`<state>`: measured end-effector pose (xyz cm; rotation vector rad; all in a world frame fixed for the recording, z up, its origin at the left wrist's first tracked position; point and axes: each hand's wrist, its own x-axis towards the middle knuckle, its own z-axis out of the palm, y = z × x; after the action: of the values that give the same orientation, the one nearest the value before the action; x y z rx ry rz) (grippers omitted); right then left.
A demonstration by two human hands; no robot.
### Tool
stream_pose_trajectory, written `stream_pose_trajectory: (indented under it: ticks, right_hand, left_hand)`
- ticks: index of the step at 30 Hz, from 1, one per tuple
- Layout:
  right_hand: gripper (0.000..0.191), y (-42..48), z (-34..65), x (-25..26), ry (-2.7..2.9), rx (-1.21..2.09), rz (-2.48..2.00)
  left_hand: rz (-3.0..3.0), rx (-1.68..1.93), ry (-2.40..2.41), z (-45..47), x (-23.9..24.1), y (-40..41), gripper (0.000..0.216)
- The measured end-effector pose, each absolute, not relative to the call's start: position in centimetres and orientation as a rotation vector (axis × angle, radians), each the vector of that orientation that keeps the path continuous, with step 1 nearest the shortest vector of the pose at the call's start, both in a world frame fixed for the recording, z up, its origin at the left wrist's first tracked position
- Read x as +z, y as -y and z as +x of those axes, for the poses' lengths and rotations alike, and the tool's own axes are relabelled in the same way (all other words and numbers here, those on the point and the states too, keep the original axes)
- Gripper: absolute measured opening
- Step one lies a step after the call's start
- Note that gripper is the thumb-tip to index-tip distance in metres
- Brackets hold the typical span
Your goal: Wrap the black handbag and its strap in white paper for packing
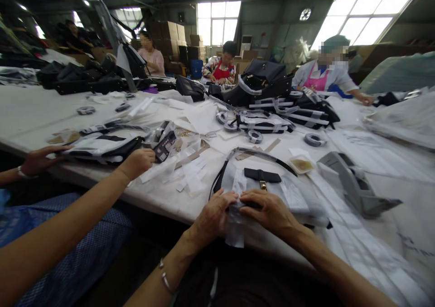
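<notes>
A black handbag [262,175] lies before me at the table's front edge, its body partly covered with clear film, a flap with a gold clasp in front and its handle arched behind. A strip of clear plastic film [235,236] runs down the bag's front and hangs over the edge. My left hand [214,212] is at the strip's left side, fingers closed together on the film against the bag. From the right, my right hand [267,209] has its curled fingers at the film too. The fingertips of both hands are close together; their undersides are hidden.
A grey tape dispenser [356,187] stands to the right. Left of me, a co-worker's hands [137,164] are at another wrapped bag [102,146]. Tape rolls [254,136], paper scraps [190,173] and piled black bags [260,78] lie farther back. Other people work across the table.
</notes>
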<state>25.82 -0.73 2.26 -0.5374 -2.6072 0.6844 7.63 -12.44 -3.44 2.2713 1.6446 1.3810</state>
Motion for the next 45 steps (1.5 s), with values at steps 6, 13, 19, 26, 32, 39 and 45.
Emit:
stream_pose_trajectory:
  ticks: [6,13,19,26,32,39,45]
  right_hand:
    - [0.018,1.2,25.5,2.1,2.613,0.573,-0.551]
    - [0.013,1.4,25.1,1.8,2.679,0.266,-0.429]
    - [0.005,1.2,24.6,2.5,2.805,0.052,-0.352]
    - [0.013,0.9,23.6,2.6,2.849,-0.294,-0.273]
    - [0.013,0.8,23.8,1.9,2.676,-0.240,-0.343]
    - [0.019,5.5,27.9,1.6,2.614,0.178,-0.164]
    - [0.024,6.7,27.3,-1.7,2.648,0.185,-0.183]
  left_hand:
    - [2.025,1.365,-1.580,7.1,-1.9,12.7,0.045]
    - [2.186,1.527,-1.683,8.1,-3.5,11.5,0.023]
    - [2.249,1.490,-1.835,8.4,-3.5,11.0,0.020]
    - [2.425,1.366,-2.031,8.5,-3.3,10.5,0.023]
    - [2.537,1.286,-1.848,8.1,-2.6,10.9,0.024]
    - [2.516,1.249,-1.734,7.7,-2.8,11.6,0.027]
    - [2.521,1.257,-1.728,7.8,-2.6,11.9,0.024]
